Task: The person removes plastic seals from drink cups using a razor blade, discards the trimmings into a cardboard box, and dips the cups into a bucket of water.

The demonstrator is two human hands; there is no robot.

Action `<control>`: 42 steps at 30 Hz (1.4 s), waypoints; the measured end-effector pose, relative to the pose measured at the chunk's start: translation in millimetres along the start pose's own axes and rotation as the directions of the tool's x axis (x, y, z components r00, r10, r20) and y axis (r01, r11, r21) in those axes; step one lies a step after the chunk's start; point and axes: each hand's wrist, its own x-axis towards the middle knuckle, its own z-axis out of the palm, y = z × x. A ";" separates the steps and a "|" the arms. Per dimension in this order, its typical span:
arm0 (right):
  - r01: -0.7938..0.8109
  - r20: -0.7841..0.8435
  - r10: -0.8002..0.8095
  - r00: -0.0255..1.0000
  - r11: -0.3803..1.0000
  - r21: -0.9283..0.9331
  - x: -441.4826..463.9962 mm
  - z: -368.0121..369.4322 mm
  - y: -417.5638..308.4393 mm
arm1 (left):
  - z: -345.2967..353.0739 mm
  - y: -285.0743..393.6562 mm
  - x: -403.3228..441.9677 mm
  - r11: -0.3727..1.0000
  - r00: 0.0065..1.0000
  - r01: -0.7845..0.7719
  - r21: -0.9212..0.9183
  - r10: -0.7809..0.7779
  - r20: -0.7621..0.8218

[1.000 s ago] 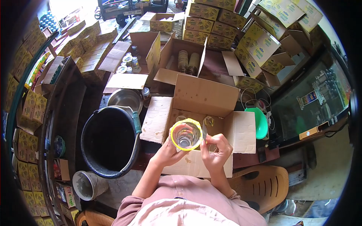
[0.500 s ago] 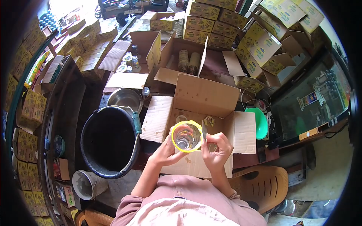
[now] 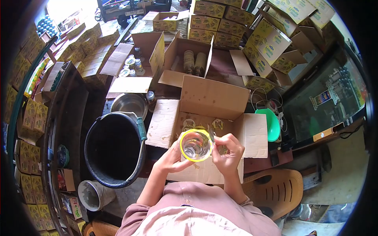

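Note:
My left hand point(image 3: 170, 159) is wrapped around the side of a clear jar point(image 3: 193, 149) with a bright yellow rim, its mouth tipped up towards me. Pinched in the fingers of my right hand point(image 3: 229, 154) is a thin, dark, blade-like piece point(image 3: 212, 135), held against the right side of the rim. Its exact kind is hard to make out. Just beyond the jar is an open cardboard box point(image 3: 214, 98) with its flaps folded out. Round lids or labels point(image 3: 217, 124) show on its bottom.
A large black bucket point(image 3: 88, 151) and a steel basin point(image 3: 114, 105) stand left. Behind are a box of small jars point(image 3: 156, 59) and a box with two stacked cylinders point(image 3: 189, 61). A green bowl point(image 3: 272, 126) is right, near a brown plastic chair point(image 3: 293, 188).
The jar and both hands have shifted slightly down and right in view. The blade-like piece stays at the rim's right side, and the grips look the same.

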 end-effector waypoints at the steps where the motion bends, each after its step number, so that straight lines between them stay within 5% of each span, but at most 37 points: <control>1: 0.001 0.006 -0.001 1.000 1.000 0.016 1.2 0.1 -1.4 | -0.8 -0.1 0.1 1.000 1.000 -0.002 -0.010 0.002 0.002; 15: -0.022 0.043 0.020 0.999 0.998 0.062 -2.6 0.4 -0.4 | 0.9 -0.4 3.0 0.988 0.999 -0.031 -0.148 0.026 -0.032; 24: -0.004 0.077 -0.001 0.997 0.998 0.068 -3.2 -0.9 2.9 | 3.2 9.3 6.5 0.999 0.999 0.037 0.024 -0.036 -0.033; 30: 0.010 0.014 -0.010 1.000 1.000 -0.004 -5.6 0.8 4.5 | 9.3 -11.8 3.1 0.994 0.985 -0.057 0.089 0.071 -0.155; 33: 0.016 -0.038 -0.017 0.999 0.999 -0.028 -7.0 3.3 2.3 | 9.2 -12.8 3.6 0.928 0.959 -0.134 0.348 0.210 -0.190; 34: 0.022 -0.051 -0.023 0.998 0.999 -0.031 -8.0 4.8 1.0 | 10.9 -18.8 3.4 0.974 0.963 -0.106 0.201 0.151 -0.223; 42: 0.016 -0.048 -0.019 0.999 0.997 -0.073 -16.3 5.3 1.0 | 11.9 -24.7 -0.9 0.992 0.959 -0.093 0.090 0.114 -0.259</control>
